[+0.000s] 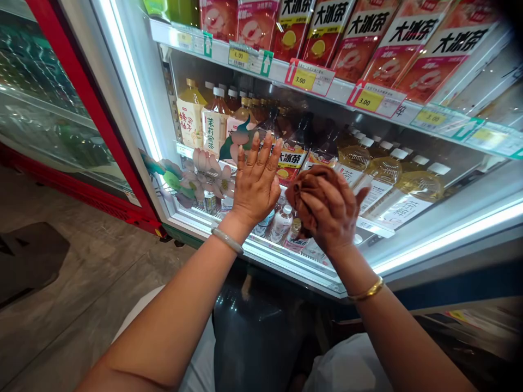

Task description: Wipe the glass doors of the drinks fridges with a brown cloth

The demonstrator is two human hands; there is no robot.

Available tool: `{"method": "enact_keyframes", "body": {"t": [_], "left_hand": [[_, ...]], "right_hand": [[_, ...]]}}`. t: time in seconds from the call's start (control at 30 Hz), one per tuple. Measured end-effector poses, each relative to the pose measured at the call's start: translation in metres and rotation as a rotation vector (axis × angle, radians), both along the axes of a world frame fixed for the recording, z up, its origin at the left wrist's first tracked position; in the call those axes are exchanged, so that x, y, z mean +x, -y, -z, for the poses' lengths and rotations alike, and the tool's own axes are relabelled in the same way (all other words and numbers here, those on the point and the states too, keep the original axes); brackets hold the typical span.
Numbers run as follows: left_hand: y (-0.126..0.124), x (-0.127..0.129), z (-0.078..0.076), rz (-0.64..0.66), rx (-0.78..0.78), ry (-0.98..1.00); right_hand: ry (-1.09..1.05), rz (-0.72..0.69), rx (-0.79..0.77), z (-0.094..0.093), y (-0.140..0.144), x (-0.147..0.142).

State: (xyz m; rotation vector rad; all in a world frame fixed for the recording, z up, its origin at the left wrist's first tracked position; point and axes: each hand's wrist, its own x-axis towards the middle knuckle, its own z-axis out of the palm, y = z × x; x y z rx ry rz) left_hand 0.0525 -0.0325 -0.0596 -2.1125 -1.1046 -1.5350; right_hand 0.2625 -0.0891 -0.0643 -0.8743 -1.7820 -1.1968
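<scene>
My left hand (257, 182) lies flat with fingers stretched against the glass door of a drinks fridge (196, 231), just right of a flower decal (210, 177) on the glass. A pale bangle sits on that wrist. To its right, my right hand (337, 215) grips a bunched brown cloth (308, 190) at the glass. A gold bracelet is on the right wrist. Behind the door, partly hidden by my hands, stand bottles of tea (216, 120) and small bottles (281, 223) on the lower level.
Large drink cartons (368, 32) fill the upper shelf, above yellow price tags (304, 79). Large bottles (382, 177) stand on the right. A red-framed fridge (90, 109) adjoins on the left. A dark shape (35, 256) lies on the grey floor (93, 305).
</scene>
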Motion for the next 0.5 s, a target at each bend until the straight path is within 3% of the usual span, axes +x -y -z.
{"method": "enact_keyframes", "body": {"t": [0.1,0.17,0.23,0.33,0.43,0.5], "left_hand": [[-0.001,-0.004,0.001,0.006,-0.008,0.003],[-0.004,-0.008,0.000,-0.001,-0.010,0.009],[-0.008,-0.013,-0.001,-0.006,0.003,0.020],[-0.011,-0.024,-0.002,-0.012,0.029,0.048],[-0.009,-0.035,-0.003,-0.030,-0.005,0.069],[-0.006,-0.039,-0.004,-0.044,-0.016,0.070]], "right_hand": [[-0.181,-0.038,0.064,-0.029,-0.009,-0.010],[-0.253,-0.046,0.026,-0.047,-0.021,-0.032],[-0.223,-0.049,-0.047,-0.052,-0.032,-0.055],[-0.075,-0.054,-0.071,-0.032,-0.036,-0.069],[0.067,-0.037,-0.080,-0.005,-0.023,-0.053],[0.079,-0.015,-0.088,-0.002,-0.014,-0.037]]}}
